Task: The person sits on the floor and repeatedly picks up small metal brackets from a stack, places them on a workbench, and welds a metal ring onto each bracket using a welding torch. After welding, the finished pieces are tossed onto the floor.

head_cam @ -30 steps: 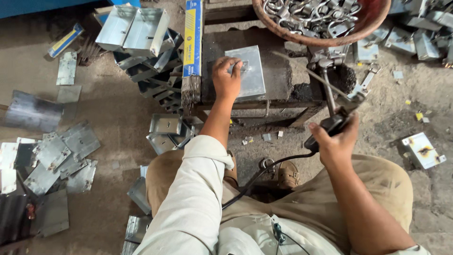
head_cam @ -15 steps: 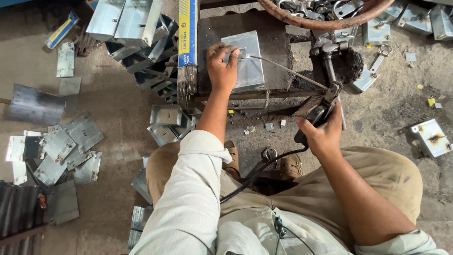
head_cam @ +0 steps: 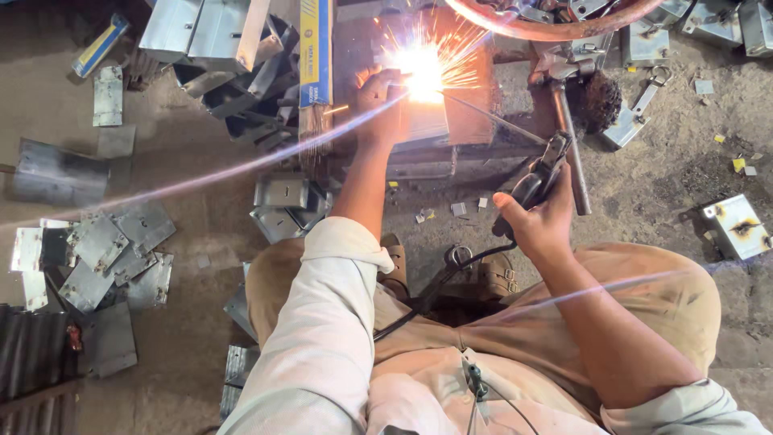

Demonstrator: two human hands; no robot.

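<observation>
My left hand [head_cam: 377,95] presses down on a small grey metal plate [head_cam: 431,121] lying on a dark work block [head_cam: 475,105]. A bright white arc with orange sparks [head_cam: 423,64] burns right beside its fingers. My right hand [head_cam: 538,219] grips a black electrode holder [head_cam: 541,171]; its thin welding rod [head_cam: 483,113] slants up-left to the arc. A black cable [head_cam: 427,282] trails from the holder down across my lap. I am crouched with both knees spread in tan trousers.
A hammer [head_cam: 564,121] lies right of the block. A round orange basin [head_cam: 555,20] of metal fittings sits at the top. A blue-and-yellow box [head_cam: 316,48] stands left of the block. Folded metal boxes [head_cam: 201,32] and flat plates [head_cam: 105,250] litter the dirt floor on the left; a welded box [head_cam: 737,225] lies right.
The rod tip has reached the plate and an arc has struck, throwing sparks. My right hand shifted slightly with the holder; my left hand stays on the plate.
</observation>
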